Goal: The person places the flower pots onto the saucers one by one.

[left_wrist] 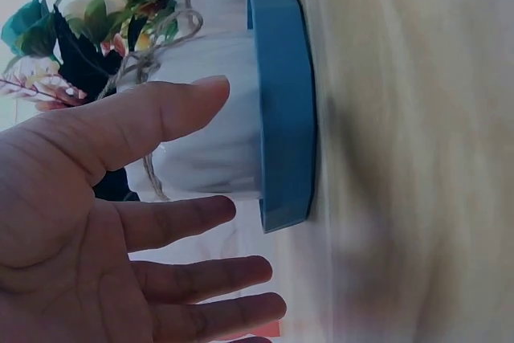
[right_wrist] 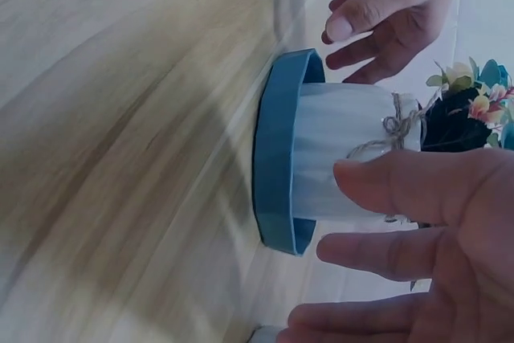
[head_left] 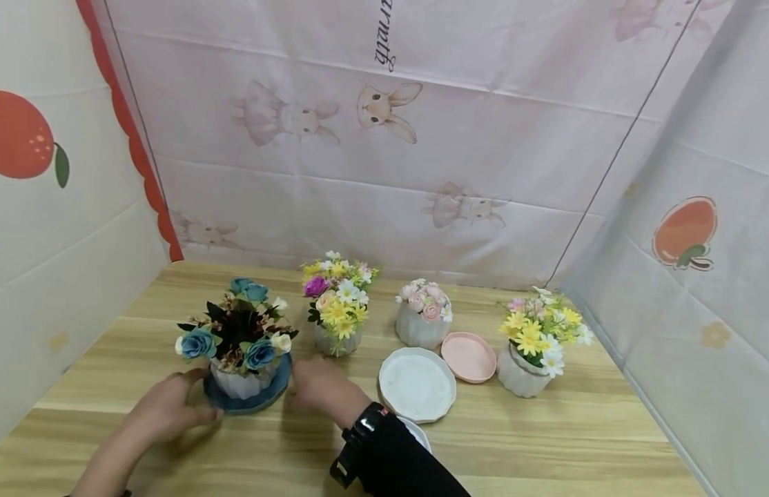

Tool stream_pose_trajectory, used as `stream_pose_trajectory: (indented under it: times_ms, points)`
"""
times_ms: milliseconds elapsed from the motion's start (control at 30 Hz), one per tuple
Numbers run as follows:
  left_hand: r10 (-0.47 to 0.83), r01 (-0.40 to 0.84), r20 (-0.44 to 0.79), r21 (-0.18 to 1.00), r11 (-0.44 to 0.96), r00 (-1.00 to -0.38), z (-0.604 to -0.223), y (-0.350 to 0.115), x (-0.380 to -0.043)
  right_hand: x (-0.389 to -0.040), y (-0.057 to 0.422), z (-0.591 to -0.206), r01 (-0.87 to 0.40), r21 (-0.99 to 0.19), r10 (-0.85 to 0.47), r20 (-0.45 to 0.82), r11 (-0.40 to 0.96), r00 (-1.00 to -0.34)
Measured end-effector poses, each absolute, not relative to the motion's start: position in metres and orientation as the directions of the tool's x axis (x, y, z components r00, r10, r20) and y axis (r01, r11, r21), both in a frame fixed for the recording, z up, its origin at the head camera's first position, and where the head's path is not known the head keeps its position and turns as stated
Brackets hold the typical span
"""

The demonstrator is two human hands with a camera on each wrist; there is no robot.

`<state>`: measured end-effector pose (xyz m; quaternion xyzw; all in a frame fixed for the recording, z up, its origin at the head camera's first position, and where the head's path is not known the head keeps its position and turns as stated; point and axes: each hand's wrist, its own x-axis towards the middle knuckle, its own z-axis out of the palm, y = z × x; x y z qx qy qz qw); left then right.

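The worktop (head_left: 546, 442) is pale wood. Near its left end a white ribbed pot (head_left: 238, 382) with blue flowers (head_left: 235, 328) stands on a blue saucer (head_left: 250, 402). String is tied round the pot. High on the cloth behind the pot are sideways letters, "armth", cut off at the top. The left hand (head_left: 167, 411) is just left of the pot and the right hand (head_left: 319, 386) just right of it. Both hands are spread with straight fingers, holding nothing, close to the pot but not touching it.
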<state>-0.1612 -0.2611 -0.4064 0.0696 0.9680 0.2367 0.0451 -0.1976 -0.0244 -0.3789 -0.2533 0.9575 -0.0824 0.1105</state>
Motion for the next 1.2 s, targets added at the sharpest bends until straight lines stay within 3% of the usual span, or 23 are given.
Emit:
stream_pose_trajectory:
  times_ms: [767,1200]
  points:
    - [0.180,0.109,-0.103,0.484,0.868,-0.978,-0.401,-0.231,-0.136,-0.194,0.029,-0.376,-0.490,-0.243,-0.530,-0.141,0.837,-0.836]
    - [0.261,0.229,-0.004,0.465,0.855,-0.965,-0.396,-0.208,-0.137,-0.194,0.050,-0.375,-0.434,-0.267,-0.489,-0.189,0.860,-0.852]
